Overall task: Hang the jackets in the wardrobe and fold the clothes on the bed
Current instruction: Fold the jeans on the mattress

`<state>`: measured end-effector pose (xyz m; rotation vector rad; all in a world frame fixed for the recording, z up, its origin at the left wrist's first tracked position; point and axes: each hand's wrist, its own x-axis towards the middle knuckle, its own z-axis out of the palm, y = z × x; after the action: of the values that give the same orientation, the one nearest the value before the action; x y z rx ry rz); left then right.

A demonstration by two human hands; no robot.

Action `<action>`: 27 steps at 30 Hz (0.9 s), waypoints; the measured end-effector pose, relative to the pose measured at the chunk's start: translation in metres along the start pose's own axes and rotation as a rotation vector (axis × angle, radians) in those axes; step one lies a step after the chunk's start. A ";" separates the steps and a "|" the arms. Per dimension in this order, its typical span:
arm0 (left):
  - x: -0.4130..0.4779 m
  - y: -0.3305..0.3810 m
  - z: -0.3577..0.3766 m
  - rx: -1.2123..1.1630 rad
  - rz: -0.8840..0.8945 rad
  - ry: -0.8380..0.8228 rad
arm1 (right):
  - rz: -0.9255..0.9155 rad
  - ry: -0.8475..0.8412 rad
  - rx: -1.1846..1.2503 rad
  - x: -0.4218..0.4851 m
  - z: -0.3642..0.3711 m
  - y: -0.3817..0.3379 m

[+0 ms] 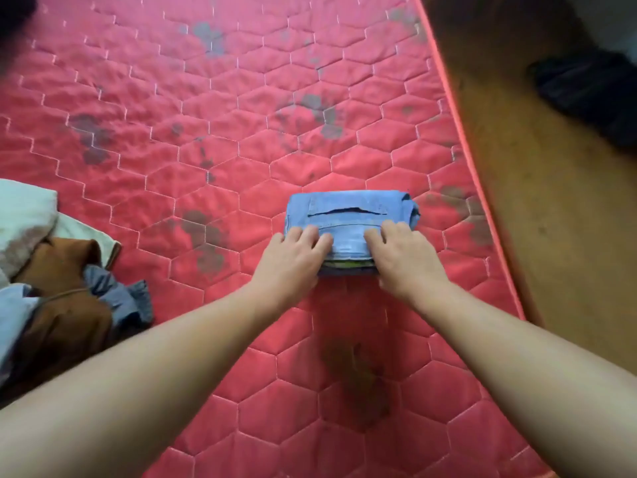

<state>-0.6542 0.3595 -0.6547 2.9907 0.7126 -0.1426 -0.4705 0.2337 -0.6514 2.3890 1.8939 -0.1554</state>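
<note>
Folded jeans (348, 215) make a chunky denim block, pocket slit on top, sitting on the red hexagon-quilted bed (206, 98) near its right edge. The left hand (293, 258) and right hand (403, 258) press its near edge, fingers flat. A rumpled clothes pile (65, 298) lies far left.

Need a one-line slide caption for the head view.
Left hand and right hand rest on a folded blue denim garment on the red mattress, unfolded clothes piled at left.
</note>
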 end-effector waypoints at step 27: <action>0.056 -0.005 0.113 -0.144 -0.258 0.035 | 0.283 0.131 0.278 0.035 0.122 0.003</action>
<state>-0.6152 0.3794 -0.7734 2.7612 1.0626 -0.0483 -0.4627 0.2510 -0.7769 2.8876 1.6509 -0.2625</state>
